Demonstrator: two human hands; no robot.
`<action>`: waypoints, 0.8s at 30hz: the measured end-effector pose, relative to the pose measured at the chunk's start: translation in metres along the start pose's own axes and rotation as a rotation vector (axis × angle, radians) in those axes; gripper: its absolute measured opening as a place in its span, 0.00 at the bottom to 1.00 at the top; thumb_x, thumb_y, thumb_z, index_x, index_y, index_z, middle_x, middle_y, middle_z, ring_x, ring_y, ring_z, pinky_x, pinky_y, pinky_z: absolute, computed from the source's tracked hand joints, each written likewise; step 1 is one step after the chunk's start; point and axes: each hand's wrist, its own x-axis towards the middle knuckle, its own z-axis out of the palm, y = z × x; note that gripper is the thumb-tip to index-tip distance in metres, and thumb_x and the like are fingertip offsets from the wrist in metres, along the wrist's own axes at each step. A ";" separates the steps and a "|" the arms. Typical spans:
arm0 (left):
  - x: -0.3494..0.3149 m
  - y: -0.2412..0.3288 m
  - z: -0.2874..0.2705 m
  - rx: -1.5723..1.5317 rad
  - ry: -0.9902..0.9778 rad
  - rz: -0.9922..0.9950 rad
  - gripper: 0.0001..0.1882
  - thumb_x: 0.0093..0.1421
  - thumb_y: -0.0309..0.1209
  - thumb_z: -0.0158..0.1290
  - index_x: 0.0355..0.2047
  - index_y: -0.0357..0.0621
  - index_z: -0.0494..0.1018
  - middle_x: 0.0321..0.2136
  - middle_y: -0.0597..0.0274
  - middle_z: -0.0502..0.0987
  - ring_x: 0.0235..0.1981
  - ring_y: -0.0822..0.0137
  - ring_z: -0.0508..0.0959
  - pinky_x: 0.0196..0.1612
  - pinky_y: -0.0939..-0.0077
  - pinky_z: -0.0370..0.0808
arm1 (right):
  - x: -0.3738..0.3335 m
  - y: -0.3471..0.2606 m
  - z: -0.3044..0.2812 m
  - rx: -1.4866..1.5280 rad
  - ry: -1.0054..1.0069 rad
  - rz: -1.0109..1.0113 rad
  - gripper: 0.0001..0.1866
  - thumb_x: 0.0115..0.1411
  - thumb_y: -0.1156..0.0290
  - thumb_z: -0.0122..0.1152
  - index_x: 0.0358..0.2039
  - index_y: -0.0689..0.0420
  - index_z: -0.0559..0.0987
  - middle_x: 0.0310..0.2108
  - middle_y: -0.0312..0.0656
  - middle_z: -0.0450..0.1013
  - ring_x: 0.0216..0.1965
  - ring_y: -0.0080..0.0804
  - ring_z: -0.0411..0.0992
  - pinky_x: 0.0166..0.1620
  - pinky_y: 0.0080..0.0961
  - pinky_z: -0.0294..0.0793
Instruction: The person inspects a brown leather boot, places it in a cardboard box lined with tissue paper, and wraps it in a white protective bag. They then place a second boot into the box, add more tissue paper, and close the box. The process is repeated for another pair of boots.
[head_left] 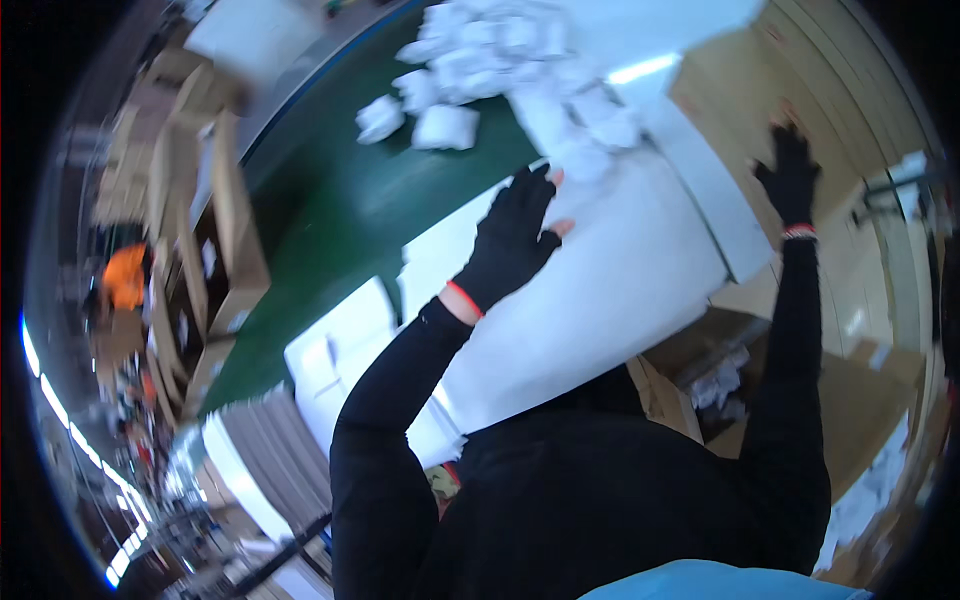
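Note:
My left hand, in a black fingerless glove with a red cuff, lies on a stack of large white sheets. Its fingers stretch toward the far edge and the thumb stands apart; I see nothing in its grasp. Off to the right, my right hand, gloved the same way, has its fingers spread over a brown cardboard surface; whether it touches is hard to tell. Crumpled white bundles are heaped beyond the sheets on a green tabletop.
A pale flat strip borders the sheets on the right. Below my right forearm is an open carton with crumpled white material. Thick stacked sheets stand at lower left. Cardboard boxes line the table's left side. An orange-clad person is farther off.

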 end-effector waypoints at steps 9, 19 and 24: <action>-0.305 -0.152 -0.176 0.113 0.447 -0.654 0.27 0.59 0.33 0.55 0.57 0.41 0.63 0.53 0.48 0.69 0.53 0.52 0.71 0.52 0.66 0.70 | -0.023 -0.094 -0.090 0.443 0.091 -0.009 0.36 0.60 0.55 0.59 0.62 0.62 0.62 0.59 0.52 0.63 0.62 0.46 0.60 0.62 0.35 0.58; -0.372 -0.304 -0.305 0.862 0.208 -1.075 0.35 0.50 0.35 0.60 0.58 0.44 0.62 0.48 0.49 0.70 0.48 0.50 0.73 0.46 0.57 0.74 | -0.094 -0.328 -0.192 0.823 -0.258 -0.325 0.37 0.55 0.67 0.65 0.63 0.56 0.60 0.61 0.48 0.61 0.63 0.43 0.58 0.66 0.42 0.50; -0.377 -0.367 -0.310 1.196 0.087 -1.036 0.33 0.48 0.31 0.58 0.57 0.53 0.65 0.49 0.54 0.70 0.48 0.50 0.73 0.47 0.53 0.73 | -0.123 -0.359 -0.199 0.822 -0.429 -0.296 0.40 0.56 0.67 0.63 0.65 0.60 0.54 0.65 0.51 0.53 0.67 0.49 0.48 0.66 0.44 0.47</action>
